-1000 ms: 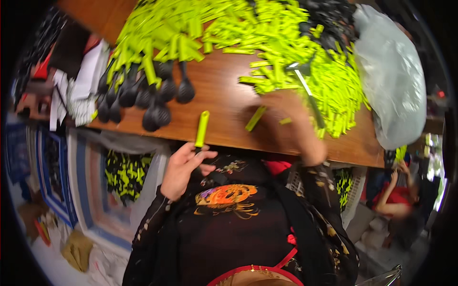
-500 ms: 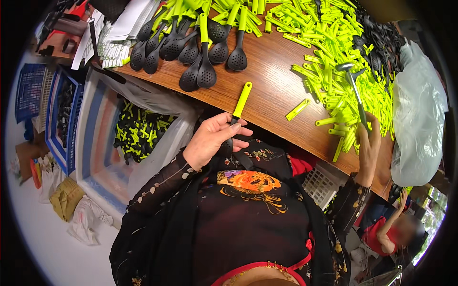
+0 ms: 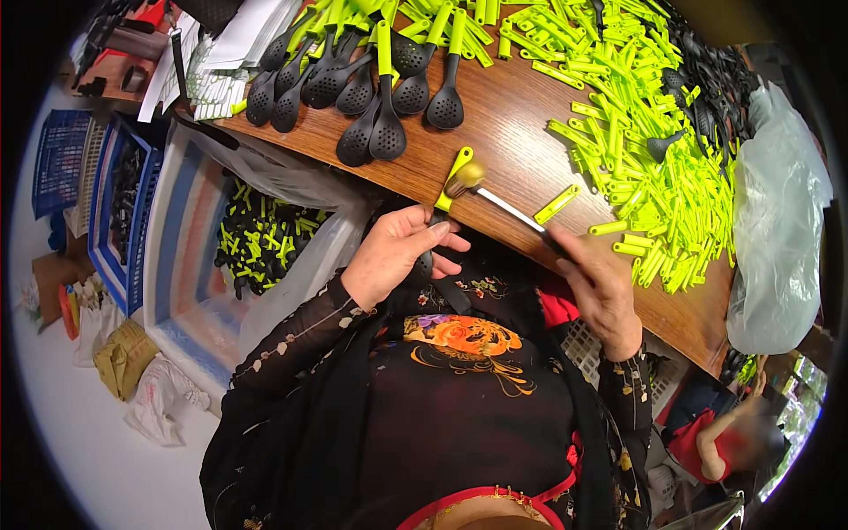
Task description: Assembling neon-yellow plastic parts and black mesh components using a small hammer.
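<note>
Hammer work on a green-handled spoon, as seen from where I stand, ordered from near to far. Nearest, the left hand [image 3: 393, 256] grips the spoon [image 3: 443, 202] by its dark lower part, the green handle tilted up over the table edge. The right hand [image 3: 601, 287] is closed round the grip of a hammer [image 3: 512, 212], whose blurred head overlaps the handle; whether they touch I cannot tell. Handle and black part appear already together on this piece, though how firmly cannot be judged.

Just beyond the hammer shaft, one loose handle [image 3: 557, 203] lies on the table [image 3: 506, 115], apart from the rest, and nothing visible bars the hammer. Farther over, at left, a cluster of slotted spoons [image 3: 387, 132] seems done, each visible head carrying a green handle. At right, the heap of green handles [image 3: 671, 221] and the black pieces [image 3: 707, 88] behind it suggest that much is left.

Around these: a lined bin [image 3: 168, 265] of green-and-black pieces, too small to tell whether joined; a bulky clear bag [image 3: 777, 221] at the table's right; blue crates [image 3: 115, 221] at far left; a co-worker in red [image 3: 698, 442] at far right.
</note>
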The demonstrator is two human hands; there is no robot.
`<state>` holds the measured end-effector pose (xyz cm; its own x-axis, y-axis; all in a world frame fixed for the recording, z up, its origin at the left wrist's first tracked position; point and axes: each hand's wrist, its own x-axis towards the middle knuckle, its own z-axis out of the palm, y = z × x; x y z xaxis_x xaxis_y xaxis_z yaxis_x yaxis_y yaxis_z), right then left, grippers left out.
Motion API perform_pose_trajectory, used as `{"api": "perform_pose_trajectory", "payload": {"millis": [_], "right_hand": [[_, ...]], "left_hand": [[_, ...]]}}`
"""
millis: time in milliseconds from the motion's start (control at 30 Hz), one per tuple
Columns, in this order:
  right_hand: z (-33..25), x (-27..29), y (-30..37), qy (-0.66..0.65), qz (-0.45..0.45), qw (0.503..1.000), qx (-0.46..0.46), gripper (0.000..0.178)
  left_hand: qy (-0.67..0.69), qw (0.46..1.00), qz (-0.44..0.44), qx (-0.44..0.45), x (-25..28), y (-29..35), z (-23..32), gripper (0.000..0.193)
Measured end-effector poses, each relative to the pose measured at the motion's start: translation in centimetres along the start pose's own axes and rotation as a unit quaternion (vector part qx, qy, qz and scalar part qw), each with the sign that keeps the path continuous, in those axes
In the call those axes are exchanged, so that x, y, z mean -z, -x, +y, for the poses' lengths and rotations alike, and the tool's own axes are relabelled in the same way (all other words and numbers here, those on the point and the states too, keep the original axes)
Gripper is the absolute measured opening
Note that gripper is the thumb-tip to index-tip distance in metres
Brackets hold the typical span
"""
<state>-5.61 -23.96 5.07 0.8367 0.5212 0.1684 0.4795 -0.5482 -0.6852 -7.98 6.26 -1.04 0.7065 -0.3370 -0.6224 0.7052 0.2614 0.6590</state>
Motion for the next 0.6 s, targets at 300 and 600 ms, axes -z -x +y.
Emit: {"api": "perform_pose_trajectory", "payload": {"millis": [300, 600], "right_hand": [[0.3, -0.2, -0.3, -0.014, -0.009, 1.000, -0.006, 0.051], [-0.4, -0.3, -0.4, 0.029, 0.020, 0.999, -0.017, 0.051]], "left_hand": [[-0.002, 1.000, 0.003, -0.003, 0.0, 0.0, 0.0, 0.030], [-0.001, 1.000, -0.002, -0.008, -0.1, 0.2, 0.1, 0.030]]}}
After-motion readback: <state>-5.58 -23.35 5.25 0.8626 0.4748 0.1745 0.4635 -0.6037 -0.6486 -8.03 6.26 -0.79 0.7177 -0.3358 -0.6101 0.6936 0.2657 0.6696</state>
